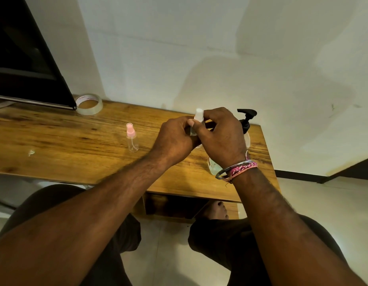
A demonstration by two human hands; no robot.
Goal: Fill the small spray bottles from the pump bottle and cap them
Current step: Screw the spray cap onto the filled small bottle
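My left hand (176,139) grips the clear body of a small spray bottle (193,132) above the wooden table (75,141). Its white spray cap (199,115) is pinched in the fingers of my right hand (221,135). Most of that bottle is hidden between the two hands. A second small clear spray bottle (132,137) with a pink cap stands upright on the table, left of my hands. The pump bottle (245,120), clear with a black pump head, stands behind my right hand, and its body is largely covered by my wrist.
A roll of clear tape (89,104) lies at the back left of the table, beside a black monitor (24,54). A white wall stands behind the table. The table's right edge lies just past the pump bottle. My knees and a bare foot show below.
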